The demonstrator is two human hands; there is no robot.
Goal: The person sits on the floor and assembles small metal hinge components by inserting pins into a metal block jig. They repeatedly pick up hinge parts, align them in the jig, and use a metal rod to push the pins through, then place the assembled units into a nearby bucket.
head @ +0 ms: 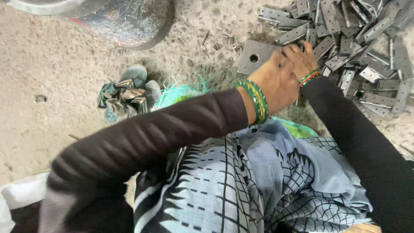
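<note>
Head view: left hand (276, 82) and right hand (299, 58) meet at the near edge of a pile of flat grey metal hinges (362, 43) on a sandy floor (51, 77) — grips unclear. A square steel plate (254, 56) with one hole touches the left hand; open floor lies leftward.

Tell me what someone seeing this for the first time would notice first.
Probably the big heap of grey metal hinges spread over the sandy ground at the upper right. Just left of it, the left hand and right hand, both with green bangles at the wrist, meet at the edge of a square metal plate with a hole. At left, a sandal lies beside crumpled scraps.
</note>
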